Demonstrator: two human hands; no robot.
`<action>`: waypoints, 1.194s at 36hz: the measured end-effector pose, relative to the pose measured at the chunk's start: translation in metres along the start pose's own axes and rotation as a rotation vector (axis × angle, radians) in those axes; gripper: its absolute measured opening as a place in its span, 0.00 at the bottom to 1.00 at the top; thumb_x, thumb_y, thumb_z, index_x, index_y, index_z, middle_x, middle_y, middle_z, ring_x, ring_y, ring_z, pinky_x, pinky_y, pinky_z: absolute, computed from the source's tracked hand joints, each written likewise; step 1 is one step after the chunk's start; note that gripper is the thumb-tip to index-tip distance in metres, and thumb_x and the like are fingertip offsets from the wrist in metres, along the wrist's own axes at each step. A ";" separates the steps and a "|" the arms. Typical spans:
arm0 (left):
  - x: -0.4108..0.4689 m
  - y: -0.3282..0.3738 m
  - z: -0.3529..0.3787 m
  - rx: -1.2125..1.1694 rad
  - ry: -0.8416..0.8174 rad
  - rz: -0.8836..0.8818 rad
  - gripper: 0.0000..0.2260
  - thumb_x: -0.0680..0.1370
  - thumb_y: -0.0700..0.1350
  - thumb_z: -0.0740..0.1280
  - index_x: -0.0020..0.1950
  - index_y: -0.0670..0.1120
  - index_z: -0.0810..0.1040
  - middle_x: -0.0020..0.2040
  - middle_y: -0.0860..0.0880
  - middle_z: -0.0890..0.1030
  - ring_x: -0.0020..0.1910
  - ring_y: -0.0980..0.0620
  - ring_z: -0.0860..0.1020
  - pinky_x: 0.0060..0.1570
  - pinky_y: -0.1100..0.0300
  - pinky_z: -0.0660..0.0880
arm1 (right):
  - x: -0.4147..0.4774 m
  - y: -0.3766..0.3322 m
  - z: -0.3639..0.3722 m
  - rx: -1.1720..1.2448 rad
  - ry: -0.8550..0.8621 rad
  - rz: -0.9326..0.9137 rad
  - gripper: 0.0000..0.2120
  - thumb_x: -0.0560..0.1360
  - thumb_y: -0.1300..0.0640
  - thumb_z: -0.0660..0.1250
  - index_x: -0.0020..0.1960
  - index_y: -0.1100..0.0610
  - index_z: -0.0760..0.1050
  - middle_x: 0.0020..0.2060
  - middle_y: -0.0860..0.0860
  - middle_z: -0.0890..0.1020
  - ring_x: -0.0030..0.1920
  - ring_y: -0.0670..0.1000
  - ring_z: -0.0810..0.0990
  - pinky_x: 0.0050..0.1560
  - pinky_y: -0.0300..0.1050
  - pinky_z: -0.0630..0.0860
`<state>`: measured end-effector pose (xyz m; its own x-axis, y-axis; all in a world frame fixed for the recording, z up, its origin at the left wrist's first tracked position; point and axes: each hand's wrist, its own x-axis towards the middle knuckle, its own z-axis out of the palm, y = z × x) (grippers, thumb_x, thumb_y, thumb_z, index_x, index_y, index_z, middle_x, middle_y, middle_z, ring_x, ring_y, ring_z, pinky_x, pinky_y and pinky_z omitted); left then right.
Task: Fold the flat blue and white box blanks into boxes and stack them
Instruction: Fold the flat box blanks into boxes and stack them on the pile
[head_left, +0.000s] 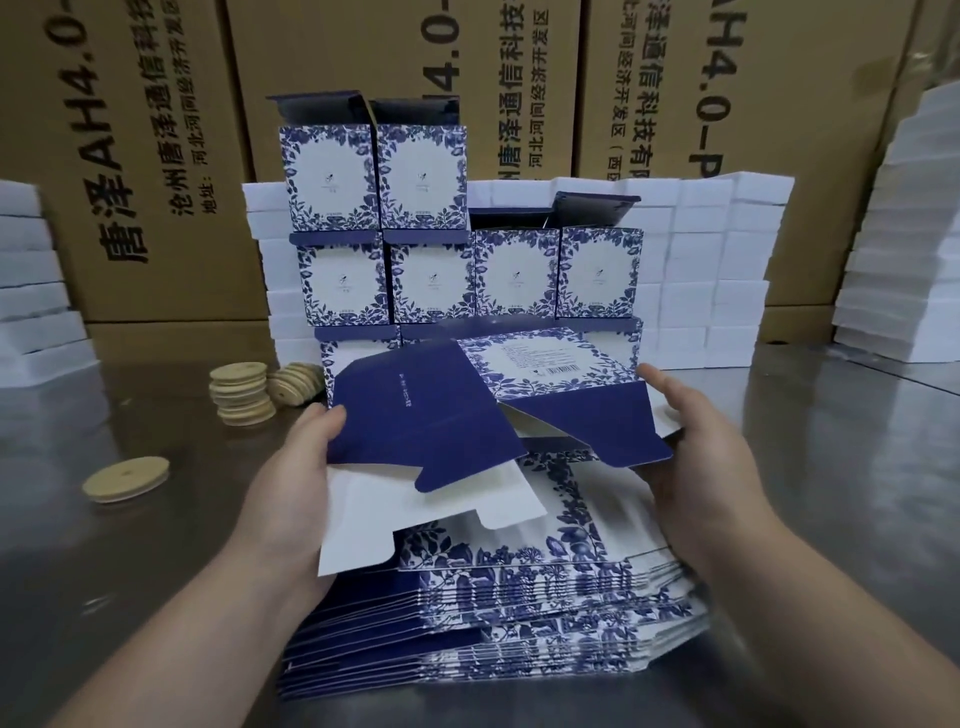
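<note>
A half-opened box blank (467, 400) is held above the pile of flat blanks (498, 618), the left hand (291, 488) gripping its left flap and the right hand (696, 457) its right edge. Behind stand the folded boxes (467, 270), stacked in rows on the table (831, 467), with wooden discs (241, 392) to the left.

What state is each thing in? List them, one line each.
Left hand: gripping the blank's left edge.
Right hand: gripping its right edge.
Box blank: held up, partly opened, flaps loose.
Flat blanks: piled, unfolded.
Folded boxes: stacked, top flaps open.
Wooden discs: stacked; one lies apart.
</note>
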<state>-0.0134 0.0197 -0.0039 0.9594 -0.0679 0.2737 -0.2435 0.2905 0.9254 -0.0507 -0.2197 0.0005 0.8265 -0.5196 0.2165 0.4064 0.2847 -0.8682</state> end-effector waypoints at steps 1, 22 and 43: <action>0.001 -0.002 -0.001 -0.028 0.009 -0.035 0.16 0.79 0.54 0.58 0.60 0.48 0.77 0.56 0.45 0.81 0.53 0.43 0.80 0.51 0.48 0.76 | 0.000 0.000 0.001 0.002 -0.010 -0.002 0.09 0.78 0.54 0.61 0.44 0.45 0.79 0.31 0.50 0.75 0.31 0.49 0.81 0.48 0.48 0.78; -0.007 0.003 0.014 -0.110 -0.220 0.007 0.20 0.79 0.53 0.51 0.65 0.53 0.75 0.60 0.54 0.80 0.61 0.55 0.76 0.56 0.56 0.72 | -0.009 0.008 0.002 -0.176 -0.279 -0.138 0.17 0.74 0.42 0.60 0.55 0.49 0.78 0.46 0.46 0.85 0.48 0.44 0.83 0.54 0.45 0.74; -0.017 -0.014 0.014 0.580 0.139 0.697 0.06 0.77 0.49 0.61 0.43 0.55 0.65 0.49 0.65 0.76 0.47 0.78 0.72 0.42 0.82 0.64 | -0.027 0.003 0.004 -0.363 -0.465 -0.333 0.40 0.65 0.55 0.67 0.71 0.38 0.51 0.70 0.34 0.64 0.62 0.34 0.71 0.55 0.30 0.72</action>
<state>-0.0285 0.0030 -0.0182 0.5676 0.0693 0.8204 -0.7711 -0.3043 0.5592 -0.0697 -0.2014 -0.0059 0.7947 -0.1086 0.5972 0.5787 -0.1613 -0.7994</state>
